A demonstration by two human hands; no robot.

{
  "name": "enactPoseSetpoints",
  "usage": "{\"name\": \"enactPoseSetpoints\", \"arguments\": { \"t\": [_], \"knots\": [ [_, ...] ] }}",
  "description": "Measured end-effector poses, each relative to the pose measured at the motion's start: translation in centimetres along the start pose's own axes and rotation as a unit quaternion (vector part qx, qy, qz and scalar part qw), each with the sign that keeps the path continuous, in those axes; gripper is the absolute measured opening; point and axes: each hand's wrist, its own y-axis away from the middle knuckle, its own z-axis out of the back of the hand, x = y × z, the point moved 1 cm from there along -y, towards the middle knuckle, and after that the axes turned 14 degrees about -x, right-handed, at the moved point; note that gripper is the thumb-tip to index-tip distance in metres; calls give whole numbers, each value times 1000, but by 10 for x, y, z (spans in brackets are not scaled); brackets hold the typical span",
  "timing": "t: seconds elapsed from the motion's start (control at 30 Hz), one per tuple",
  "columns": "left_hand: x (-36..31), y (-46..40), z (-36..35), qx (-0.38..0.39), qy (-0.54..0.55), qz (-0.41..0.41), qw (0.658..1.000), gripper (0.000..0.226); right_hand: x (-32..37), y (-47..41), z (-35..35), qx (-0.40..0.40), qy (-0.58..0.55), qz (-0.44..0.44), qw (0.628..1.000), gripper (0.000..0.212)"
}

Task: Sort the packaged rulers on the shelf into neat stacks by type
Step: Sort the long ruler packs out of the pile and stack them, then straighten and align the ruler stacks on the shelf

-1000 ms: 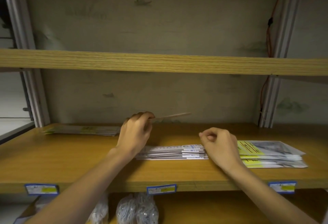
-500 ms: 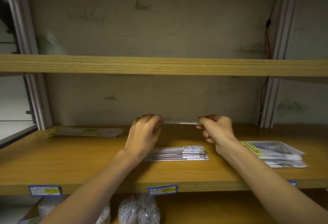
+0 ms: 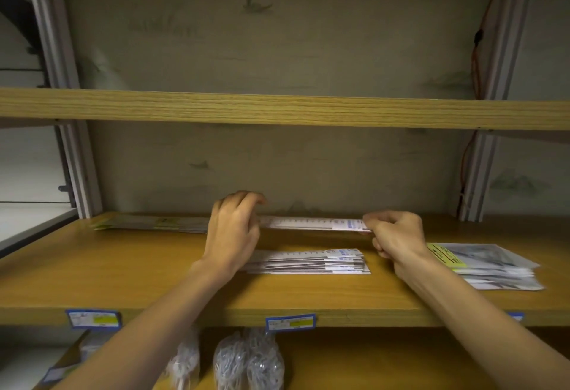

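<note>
A single packaged ruler [image 3: 311, 223], white with a blue-printed label at its right end, is held level above the wooden shelf [image 3: 123, 269]. My left hand [image 3: 233, 230] pinches its left end and my right hand [image 3: 393, 235] pinches its right end. Directly below lies a stack of the same white rulers [image 3: 308, 262]. A flat pile of long yellow-labelled packages [image 3: 148, 223] lies at the back left of the shelf. Wider clear packets with yellow labels [image 3: 490, 264] sit stacked at the right.
An upper shelf board [image 3: 277, 108] crosses the view above the hands. Blue price tags [image 3: 290, 322] are stuck on the shelf's front edge. Clear bags of small white items [image 3: 246, 362] hang or lie on the level below. Grey metal uprights [image 3: 481, 173] frame both sides.
My right hand left the stack and took the ruler's right end. Both hands now hold it level, and its printed face has turned into view.
</note>
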Motion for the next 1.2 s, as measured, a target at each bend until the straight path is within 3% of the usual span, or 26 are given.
{"name": "enactPoseSetpoints", "arguments": {
  "t": [0.23,0.37,0.57,0.73,1.2],
  "knots": [
    [9,8,0,3,-8,14,1000,31,-9,8,1,34,27,26,999,7],
    [8,11,-2,20,-10,20,1000,32,-12,10,2,43,64,94,993,8],
    [4,10,0,32,-15,25,999,31,-11,10,6,23,189,240,952,16],
    [-4,11,1,41,-24,24,999,30,-13,14,7,42,249,296,921,15],
    [-13,26,26,33,-48,26,998,28,-2,34,4,34,136,337,931,17]
  ]
}}
